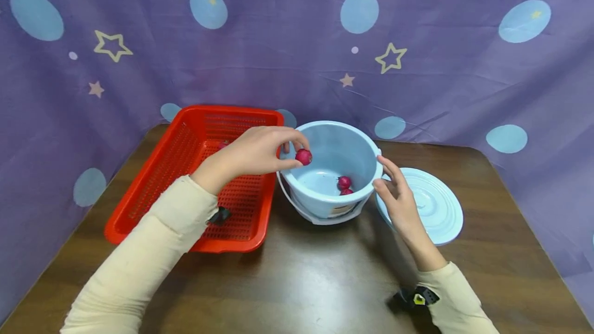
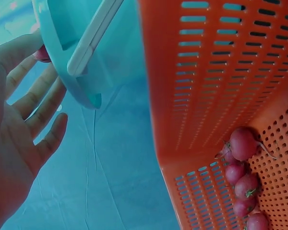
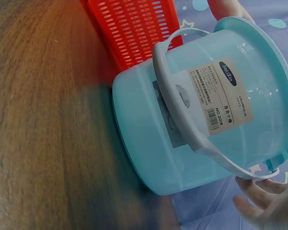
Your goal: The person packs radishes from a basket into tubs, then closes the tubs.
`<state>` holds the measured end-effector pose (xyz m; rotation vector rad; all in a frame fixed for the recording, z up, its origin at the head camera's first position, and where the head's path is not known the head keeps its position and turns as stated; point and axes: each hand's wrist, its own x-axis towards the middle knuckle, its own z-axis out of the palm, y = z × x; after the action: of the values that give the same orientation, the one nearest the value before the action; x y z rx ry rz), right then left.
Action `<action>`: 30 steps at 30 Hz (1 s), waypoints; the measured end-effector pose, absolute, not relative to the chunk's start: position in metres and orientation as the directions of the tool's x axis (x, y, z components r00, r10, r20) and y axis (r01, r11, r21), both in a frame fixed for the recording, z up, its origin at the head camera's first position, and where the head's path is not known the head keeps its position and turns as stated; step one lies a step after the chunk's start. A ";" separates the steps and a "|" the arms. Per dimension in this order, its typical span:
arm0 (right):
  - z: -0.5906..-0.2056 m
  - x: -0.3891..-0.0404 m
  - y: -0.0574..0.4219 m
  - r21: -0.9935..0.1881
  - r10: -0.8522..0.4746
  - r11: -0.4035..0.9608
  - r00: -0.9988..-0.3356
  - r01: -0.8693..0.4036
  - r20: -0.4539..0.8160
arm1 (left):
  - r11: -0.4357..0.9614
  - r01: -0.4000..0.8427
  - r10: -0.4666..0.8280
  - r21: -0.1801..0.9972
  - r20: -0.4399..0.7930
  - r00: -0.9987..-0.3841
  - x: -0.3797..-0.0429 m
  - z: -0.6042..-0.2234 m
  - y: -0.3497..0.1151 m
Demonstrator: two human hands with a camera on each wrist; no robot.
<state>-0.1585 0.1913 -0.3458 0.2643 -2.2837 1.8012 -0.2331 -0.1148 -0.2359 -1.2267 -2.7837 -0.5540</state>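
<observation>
- On the wall of the light blue bucket (image 3: pixel 144 143), above and left of the right hand's fingers (image 3: pixel 257 194) in the right wrist view: a pale label (image 3: pixel 230 88), its print turned sideways.
- Its dark oval (image 3: pixel 228 73), farther from those fingers: the brand "JiaLiXin".
- On the label's half nearer the fingers: "NO.2018", with a barcode (image 3: pixel 212 119) beside it and larger Chinese characters.
- Along the label's edge: "COLORFUL", then a short word that seems to begin with "Li".
- Toward the oval: rows of Chinese print, too small to read.
</observation>
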 end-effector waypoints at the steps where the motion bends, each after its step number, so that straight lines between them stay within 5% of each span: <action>1: -0.346 -0.159 0.191 -0.934 -0.011 0.225 -0.959 -0.277 0.282 | 0.626 0.720 0.704 0.299 0.180 -0.687 -0.233 -0.236 -0.114; 22: -0.346 -0.162 0.197 -0.947 -0.020 0.209 -0.969 -0.245 0.247 | 0.595 0.746 0.732 0.298 0.182 -0.656 -0.238 -0.241 -0.105; 30: -0.346 -0.161 0.195 -0.946 -0.010 0.205 -0.967 -0.249 0.253 | 0.500 0.708 0.678 0.499 0.282 -0.678 -0.246 -0.239 -0.113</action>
<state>-0.1611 0.1953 -0.3456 0.2496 -2.2827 1.8517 -0.2456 -0.1125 -0.2394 -1.2382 -2.6782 -0.9261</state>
